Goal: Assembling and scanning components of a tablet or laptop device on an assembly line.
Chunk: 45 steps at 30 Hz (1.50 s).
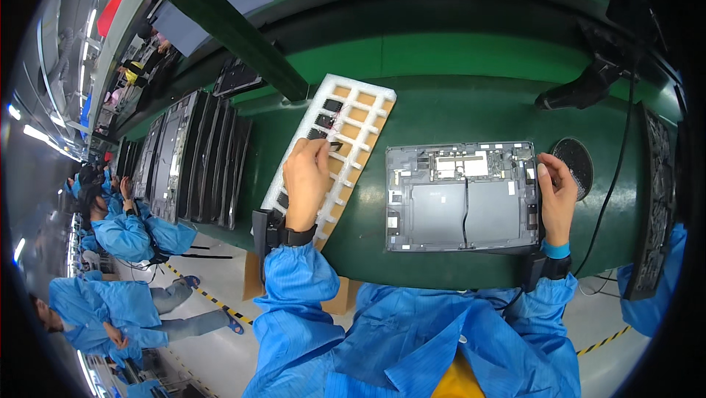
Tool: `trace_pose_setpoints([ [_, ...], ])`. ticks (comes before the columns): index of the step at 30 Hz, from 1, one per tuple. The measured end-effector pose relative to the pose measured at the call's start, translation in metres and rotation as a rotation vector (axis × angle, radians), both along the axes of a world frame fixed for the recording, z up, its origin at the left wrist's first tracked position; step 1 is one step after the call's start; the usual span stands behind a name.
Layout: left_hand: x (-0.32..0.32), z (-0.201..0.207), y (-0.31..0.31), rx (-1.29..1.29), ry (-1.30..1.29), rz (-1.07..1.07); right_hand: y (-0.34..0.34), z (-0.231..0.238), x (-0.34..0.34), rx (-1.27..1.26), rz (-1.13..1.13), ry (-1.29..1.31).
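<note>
My left hand (307,181) is over a white foam tray (377,91) with rows of square pockets. Its thumb and fingertips pinch a small black part (335,146), with thin wires close by. Several black parts (332,105) sit in the tray's upper left pockets. To the right, an opened laptop base (434,210) lies flat on the green bench, its circuit board along the far side and grey battery panels nearer me. A black cable crosses the panels. My right hand (559,196) holds the base's right edge between thumb and curled fingers.
A round black mesh-like object (573,166) stands beyond my right hand. Several dark laptop panels (187,155) stand upright at the left. A green post (228,30) rises behind the tray. A black cable (621,170) hangs at the right. Co-workers in blue (125,232) are at far left.
</note>
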State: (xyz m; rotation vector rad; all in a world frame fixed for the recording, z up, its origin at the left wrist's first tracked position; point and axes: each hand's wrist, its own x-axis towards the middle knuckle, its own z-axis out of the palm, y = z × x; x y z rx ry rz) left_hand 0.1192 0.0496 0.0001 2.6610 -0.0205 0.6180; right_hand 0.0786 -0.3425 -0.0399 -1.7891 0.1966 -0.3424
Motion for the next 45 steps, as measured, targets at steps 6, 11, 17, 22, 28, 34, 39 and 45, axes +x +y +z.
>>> trace_pose_setpoints([
  [6, -0.019, 0.039, -0.002, -0.795, 0.089, -0.050, 0.019, 0.043, -0.026, -0.096, -0.106, -0.084],
  [11, -0.038, 0.050, -0.012, -1.114, 0.215, -0.210, 0.089, 0.084, -0.038, -0.115, 0.367, -0.182],
  [17, -0.055, 0.047, -0.059, -1.105, 0.530, -0.451, 0.144, 0.074, -0.020, 0.177, 0.638, 0.062],
  [22, -0.054, 0.017, -0.089, -0.948, 0.209, -0.477, 0.130, 0.050, -0.011, 0.216, 0.498, 0.170],
  [28, -0.063, 0.020, -0.076, -0.304, -0.188, -0.508, 0.161, 0.061, 0.005, 0.457, 0.469, 0.119],
  [34, -0.043, 0.002, -0.061, -0.694, 0.140, -0.515, 0.138, 0.062, 0.023, 0.481, 0.533, 0.172],
  [39, -0.017, -0.016, -0.061, -1.079, 0.164, -0.263, 0.130, 0.072, 0.038, 0.276, 0.639, 0.297],
  [45, -0.016, -0.037, -0.055, -0.777, 0.016, -0.243, 0.149, 0.063, 0.051, 0.002, 0.718, 0.359],
])
